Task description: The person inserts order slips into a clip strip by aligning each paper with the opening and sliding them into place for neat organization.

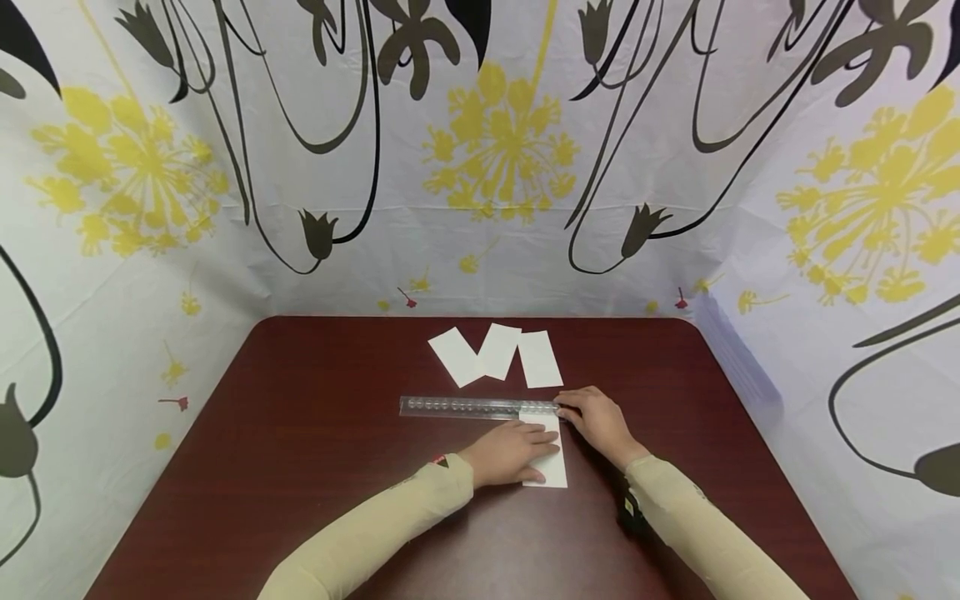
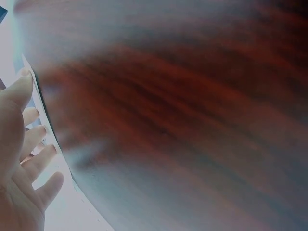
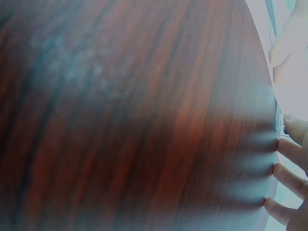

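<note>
A clear plastic ruler (image 1: 457, 407) lies crosswise on the table, its right part overlapping the upper end of a white card (image 1: 553, 473). My left hand (image 1: 510, 452) rests flat on that card with the fingers spread and pointing right. At the ruler's right end, my right hand (image 1: 597, 423) holds it between thumb and fingers. The left wrist view shows the left hand (image 2: 21, 159) from the side, its fingers extended low over the table. In the right wrist view, fingertips of the right hand (image 3: 291, 178) touch the tabletop.
Beyond the ruler lie three more white cards: a tilted left card (image 1: 456, 357), a middle card (image 1: 498, 352) and a right card (image 1: 540, 360). The dark red-brown table (image 1: 300, 467) has rounded far corners. A white flower-patterned cloth (image 1: 510, 275) hangs behind it and at both sides.
</note>
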`<action>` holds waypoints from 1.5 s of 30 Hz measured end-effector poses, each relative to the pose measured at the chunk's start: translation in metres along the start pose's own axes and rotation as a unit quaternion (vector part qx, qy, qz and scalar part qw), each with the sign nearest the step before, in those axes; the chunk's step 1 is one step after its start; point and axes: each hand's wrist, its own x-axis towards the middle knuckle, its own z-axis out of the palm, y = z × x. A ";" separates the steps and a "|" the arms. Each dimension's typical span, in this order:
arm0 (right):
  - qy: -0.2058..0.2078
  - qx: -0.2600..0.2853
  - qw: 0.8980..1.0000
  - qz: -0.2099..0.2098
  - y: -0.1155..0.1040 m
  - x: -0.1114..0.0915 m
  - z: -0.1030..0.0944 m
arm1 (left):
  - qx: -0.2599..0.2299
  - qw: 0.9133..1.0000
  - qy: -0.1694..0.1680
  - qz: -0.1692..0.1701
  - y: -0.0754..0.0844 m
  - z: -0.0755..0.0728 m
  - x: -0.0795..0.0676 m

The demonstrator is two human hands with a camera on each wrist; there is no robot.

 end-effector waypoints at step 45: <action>0.003 -0.004 1.000 -0.001 -0.002 0.000 -0.001 | -0.122 0.985 0.083 -0.088 -0.039 -0.018 -0.003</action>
